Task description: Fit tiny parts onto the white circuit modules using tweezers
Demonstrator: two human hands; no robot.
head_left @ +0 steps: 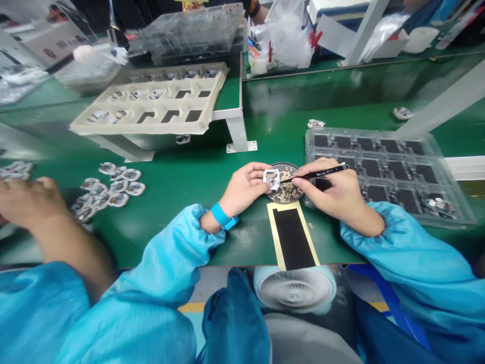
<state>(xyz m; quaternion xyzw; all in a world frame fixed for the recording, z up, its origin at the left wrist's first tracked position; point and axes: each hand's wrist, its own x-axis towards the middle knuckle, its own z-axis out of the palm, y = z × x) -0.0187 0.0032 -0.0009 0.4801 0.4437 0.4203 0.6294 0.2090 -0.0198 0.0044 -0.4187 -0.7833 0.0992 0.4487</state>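
Note:
My left hand pinches a small white plastic part with a squarish frame, held up over the left side of a round dish. Many tiny dark and tan pieces lie in that dish. Black tweezers are gripped in my right hand, their tip pointing left at the white part. Whether the tip touches the part, or carries a tiny piece, I cannot tell. Just below the dish, a black sheet on yellow backing lies at the table's front edge.
A clear compartment tray with dark inserts sits at right. Several white parts lie in a cluster at left, near a co-worker's hand. A cream tray rests on a raised shelf. A fan stands below the table edge.

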